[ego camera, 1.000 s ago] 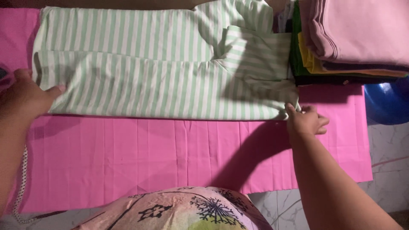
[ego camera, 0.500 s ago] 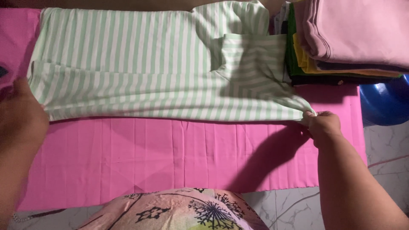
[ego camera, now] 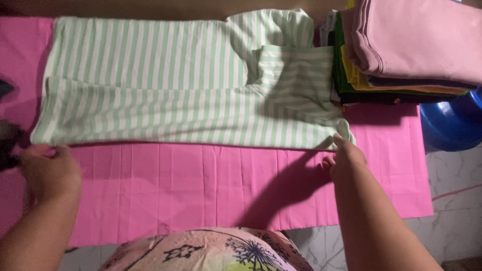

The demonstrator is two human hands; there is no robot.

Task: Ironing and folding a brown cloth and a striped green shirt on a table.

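Pink cloth (ego camera: pixel 201 185) covers the surface, and on it lies a green-and-white striped garment (ego camera: pixel 165 100), spread flat with its near long edge folded over the body and a sleeve turned in toward the right. Left hand (ego camera: pixel 50 168) sits at the garment's near left corner, its grip closed on the hem as far as shows. Right hand (ego camera: pixel 344 158) touches the near right corner with fingers extended, not clamped. Just beyond that end, a stack of folded clothes (ego camera: pixel 406 50) stands beside it.

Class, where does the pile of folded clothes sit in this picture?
The pile of folded clothes sits at the top right, on the pink cloth, beside the striped garment.
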